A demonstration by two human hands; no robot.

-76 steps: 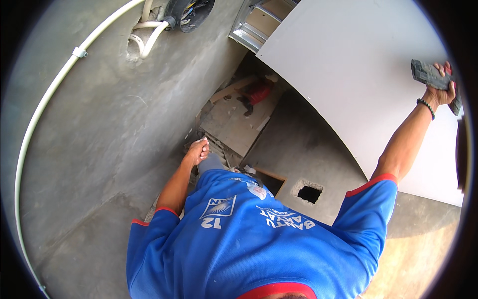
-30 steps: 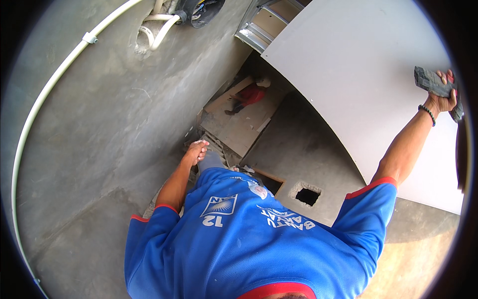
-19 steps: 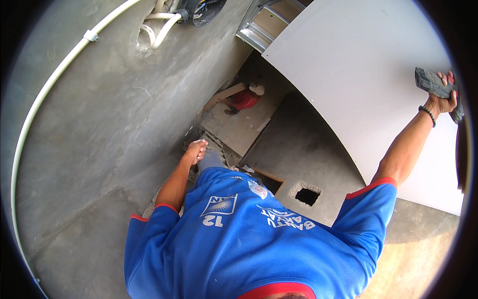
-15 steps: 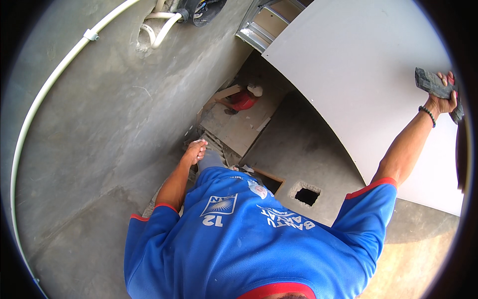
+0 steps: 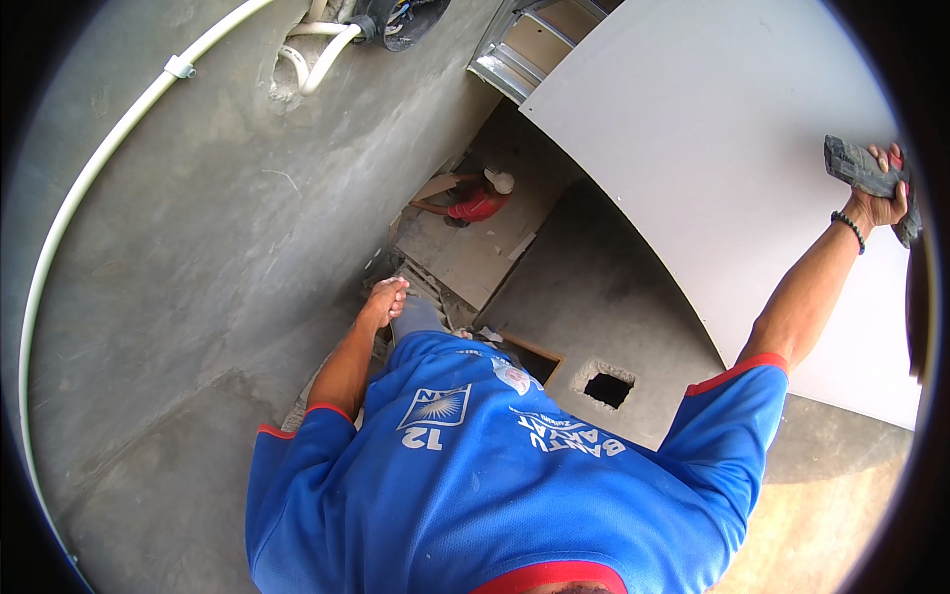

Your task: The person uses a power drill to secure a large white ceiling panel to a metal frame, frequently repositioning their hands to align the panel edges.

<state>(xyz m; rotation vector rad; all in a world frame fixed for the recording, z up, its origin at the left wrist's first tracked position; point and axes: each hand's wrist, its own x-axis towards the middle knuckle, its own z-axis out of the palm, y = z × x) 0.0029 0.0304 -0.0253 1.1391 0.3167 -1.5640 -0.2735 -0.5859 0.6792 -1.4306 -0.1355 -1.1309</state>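
My right hand (image 5: 879,203) is wrapped round a cordless drill (image 5: 859,164), dark and dusty with red on it, at the far right. The drill is up against a large white board (image 5: 722,148), and its working end is partly lost at the rim of the view. A dark bead bracelet circles my right wrist. My left hand (image 5: 389,297) is low near my leg, its fingers curled closed; whatever they may hold is too small to tell.
A grey wall (image 5: 198,218) with a white pipe (image 5: 49,247) and exposed cables rises at left. Metal framing (image 5: 515,69) meets the board's top left. Far below, a person in red (image 5: 480,203) handles a pale sheet. The floor has a square hole (image 5: 606,386).
The person in red below has shifted slightly, reaching left and tilting the pale sheet. My hands, the drill and the white board stay almost exactly in place.
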